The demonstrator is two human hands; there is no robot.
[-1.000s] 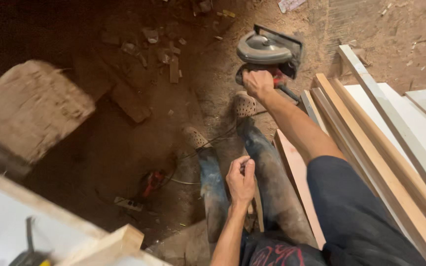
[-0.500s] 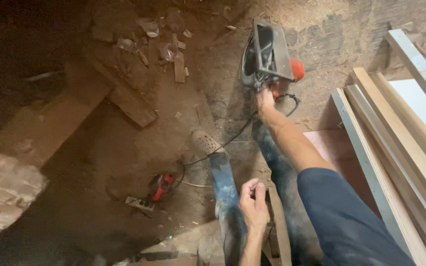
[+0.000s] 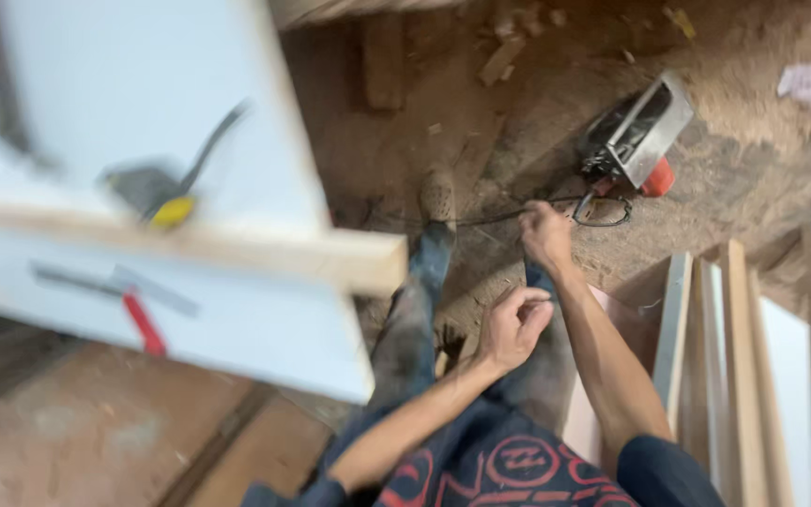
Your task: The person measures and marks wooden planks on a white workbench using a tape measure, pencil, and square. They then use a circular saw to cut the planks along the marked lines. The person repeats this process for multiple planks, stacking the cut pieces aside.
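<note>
The person's right hand [image 3: 546, 235] reaches down toward the dusty floor [image 3: 753, 141], its fingers curled shut around a thin black cord [image 3: 481, 220] that runs off toward the circular saw [image 3: 635, 141]. The saw lies tipped on its side in the sawdust, metal base plate facing up and an orange part showing at its lower edge, a little way beyond the hand and not touching it. The left hand [image 3: 511, 329] hangs nearer the body above the dark trousers, loosely closed with thumb against fingertips; whether it pinches anything is unclear in the motion blur. A worn shoe [image 3: 438, 195] stands on the dirt just left of the cord. To the left a white board [image 3: 143, 169] carries a yellow-and-grey tool [image 3: 166, 192] and a red-handled one [image 3: 143, 319]. Pale wooden slats [image 3: 743, 357] lean at the right.
</note>
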